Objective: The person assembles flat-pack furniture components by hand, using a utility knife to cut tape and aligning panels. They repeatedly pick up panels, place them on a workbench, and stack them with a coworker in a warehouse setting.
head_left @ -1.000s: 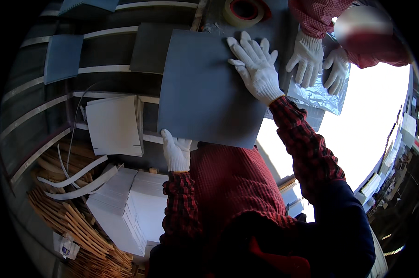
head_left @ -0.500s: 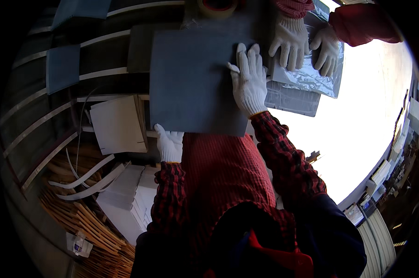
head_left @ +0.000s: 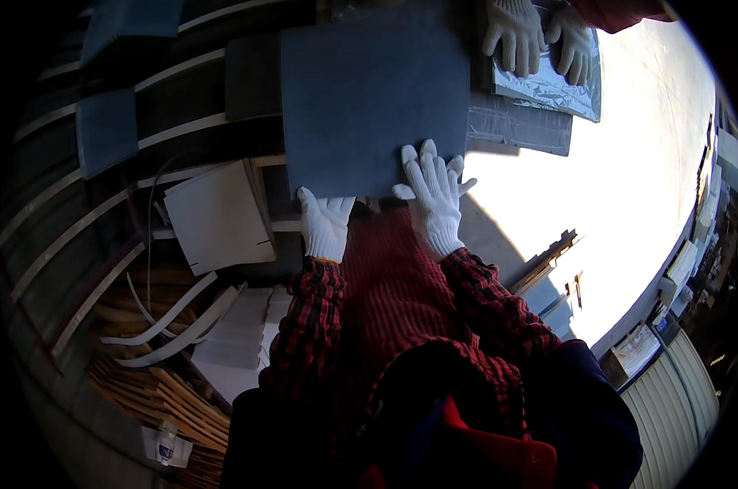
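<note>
A flat, square dark grey board (head_left: 373, 106) lies in front of me. At its near left corner my left hand (head_left: 327, 226), in a white knit glove, grips the edge; the thumb shows and the fingertips are hidden under the board. My right hand (head_left: 436, 197), gloved alike, rests on the near right part with its fingers spread flat. Beyond to the right, another person's gloved hands (head_left: 540, 41) lie over a shiny film-wrapped sheet (head_left: 552, 91). Under that sheet sits another grey board (head_left: 520, 126).
Light metal rails (head_left: 181, 126) run along the left, with blue-grey panels (head_left: 108, 130) on them. A stack of pale boards (head_left: 218, 216) leans near my left hand. Lower left are curved wooden strips (head_left: 169, 399), white bands and a clear bottle (head_left: 167, 442). Ribbed metal sheeting (head_left: 671, 407) stands lower right.
My right hand has slid from the board's right side toward its near edge, fingers still spread. The board sits farther from my body. My left hand keeps its corner.
</note>
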`<control>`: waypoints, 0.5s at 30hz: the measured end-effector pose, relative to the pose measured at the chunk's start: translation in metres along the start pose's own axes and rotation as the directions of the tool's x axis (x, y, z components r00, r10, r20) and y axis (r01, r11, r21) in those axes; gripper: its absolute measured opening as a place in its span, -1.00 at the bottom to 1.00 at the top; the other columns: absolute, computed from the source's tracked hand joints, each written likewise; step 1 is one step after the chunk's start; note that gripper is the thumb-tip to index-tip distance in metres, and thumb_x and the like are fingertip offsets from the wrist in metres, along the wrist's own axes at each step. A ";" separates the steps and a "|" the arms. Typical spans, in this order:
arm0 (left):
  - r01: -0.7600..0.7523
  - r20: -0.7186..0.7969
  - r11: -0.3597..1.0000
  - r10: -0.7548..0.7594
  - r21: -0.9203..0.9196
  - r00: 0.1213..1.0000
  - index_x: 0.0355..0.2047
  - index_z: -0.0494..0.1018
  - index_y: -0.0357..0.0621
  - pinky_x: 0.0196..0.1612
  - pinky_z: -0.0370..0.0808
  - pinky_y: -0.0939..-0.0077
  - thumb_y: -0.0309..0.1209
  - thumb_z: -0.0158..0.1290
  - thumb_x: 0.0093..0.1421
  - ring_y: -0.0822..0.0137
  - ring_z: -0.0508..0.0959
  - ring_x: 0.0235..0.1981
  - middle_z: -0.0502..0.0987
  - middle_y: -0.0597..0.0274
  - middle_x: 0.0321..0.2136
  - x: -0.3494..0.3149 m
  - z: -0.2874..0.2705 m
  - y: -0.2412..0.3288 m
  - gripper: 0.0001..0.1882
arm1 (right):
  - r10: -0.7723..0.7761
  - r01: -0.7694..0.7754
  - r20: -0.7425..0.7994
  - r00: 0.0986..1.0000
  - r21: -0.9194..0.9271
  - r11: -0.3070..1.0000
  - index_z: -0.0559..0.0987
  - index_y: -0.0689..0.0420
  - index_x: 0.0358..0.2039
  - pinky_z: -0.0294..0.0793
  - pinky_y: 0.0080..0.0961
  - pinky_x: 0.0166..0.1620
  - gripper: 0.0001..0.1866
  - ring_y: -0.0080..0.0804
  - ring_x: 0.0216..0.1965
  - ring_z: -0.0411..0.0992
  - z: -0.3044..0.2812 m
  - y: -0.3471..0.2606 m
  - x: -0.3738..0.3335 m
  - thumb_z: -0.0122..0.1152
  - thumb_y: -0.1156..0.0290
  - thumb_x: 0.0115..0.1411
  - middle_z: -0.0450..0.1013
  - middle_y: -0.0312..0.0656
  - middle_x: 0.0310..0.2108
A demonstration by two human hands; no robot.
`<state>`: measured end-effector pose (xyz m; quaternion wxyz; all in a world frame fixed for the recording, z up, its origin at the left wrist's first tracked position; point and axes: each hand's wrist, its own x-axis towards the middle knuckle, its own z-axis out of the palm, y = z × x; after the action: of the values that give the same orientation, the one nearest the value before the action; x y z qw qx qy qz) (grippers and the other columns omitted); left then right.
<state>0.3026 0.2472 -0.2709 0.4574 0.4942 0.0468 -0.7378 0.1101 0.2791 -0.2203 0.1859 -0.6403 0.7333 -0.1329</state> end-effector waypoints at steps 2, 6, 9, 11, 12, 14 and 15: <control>0.080 -0.034 0.997 -0.080 0.014 0.996 0.31 0.05 -0.24 0.34 0.19 -0.01 0.11 -0.35 0.41 -0.05 0.19 0.31 0.11 -0.08 0.32 0.000 -0.001 0.007 -0.28 | -0.079 0.056 0.129 0.988 0.177 0.983 0.33 0.21 0.23 0.27 -0.16 0.22 -0.46 0.01 0.21 0.25 0.012 -0.026 -0.033 0.09 0.53 0.21 0.20 0.06 0.26; 0.229 0.063 0.954 -0.245 0.195 0.967 0.11 0.23 -0.35 0.20 0.31 0.10 0.14 -0.39 0.41 -0.09 0.32 0.20 0.32 -0.22 0.15 0.007 -0.039 0.037 -0.29 | -0.218 -0.022 0.273 0.937 0.668 0.743 0.48 0.08 0.09 0.46 -0.45 0.05 -0.62 -0.19 0.05 0.44 0.092 -0.050 -0.072 0.06 0.52 0.25 0.45 -0.15 0.04; -0.089 0.282 0.715 -0.155 0.694 0.947 0.15 0.22 -0.36 0.21 0.30 0.18 0.10 -0.33 0.41 -0.03 0.37 0.14 0.36 -0.17 0.12 0.033 -0.077 0.062 -0.31 | 0.045 -0.317 0.542 0.839 0.420 0.851 0.53 -0.01 0.03 0.50 -0.38 -0.01 -0.70 -0.16 0.04 0.45 0.076 -0.077 -0.042 0.06 0.40 0.29 0.44 -0.14 0.08; 0.110 -0.100 0.936 -0.081 0.335 0.992 0.24 0.18 -0.26 0.24 0.28 0.24 0.08 -0.24 0.40 0.08 0.37 0.16 0.34 -0.07 0.16 0.024 -0.051 0.089 -0.32 | 0.177 -0.414 0.395 0.901 0.665 0.622 0.52 0.02 0.04 0.47 -0.25 -0.02 -0.68 -0.03 -0.03 0.48 0.118 -0.051 -0.055 -0.01 0.28 0.32 0.51 -0.01 -0.05; 0.108 -0.112 0.911 -0.069 0.398 0.991 0.29 0.14 -0.21 0.28 0.23 0.24 0.08 -0.25 0.40 0.10 0.32 0.21 0.29 -0.02 0.21 0.029 -0.049 0.097 -0.32 | 0.330 -0.551 0.442 0.834 0.636 0.540 0.51 0.07 0.05 0.45 -0.24 0.01 -0.66 0.00 -0.04 0.48 0.109 -0.045 -0.047 -0.08 0.27 0.36 0.53 0.01 -0.10; 0.089 -0.100 0.838 -0.041 0.539 0.994 0.33 0.10 -0.16 0.32 0.18 0.27 0.08 -0.24 0.40 0.15 0.27 0.27 0.23 0.05 0.28 0.032 -0.037 0.106 -0.31 | 0.554 -0.773 0.592 0.586 0.614 0.162 0.49 0.16 0.06 0.44 -0.24 0.03 -0.63 0.05 -0.01 0.46 0.122 -0.005 -0.044 -0.07 0.25 0.35 0.52 0.05 -0.09; 0.071 -0.073 0.785 -0.033 0.616 0.997 0.34 0.10 -0.17 0.32 0.17 0.29 0.09 -0.23 0.40 0.17 0.27 0.27 0.23 0.06 0.28 0.034 -0.032 0.106 -0.30 | 0.610 -0.802 0.617 0.497 0.594 0.053 0.48 0.25 0.02 0.45 -0.31 -0.05 -0.60 -0.10 -0.10 0.48 0.121 0.020 -0.040 -0.02 0.22 0.34 0.53 -0.01 -0.15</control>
<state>0.3979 0.1811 -0.2724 0.2485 0.6362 -0.1703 -0.7103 0.1503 0.3266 -0.3330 0.5809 -0.0235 0.7588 -0.2936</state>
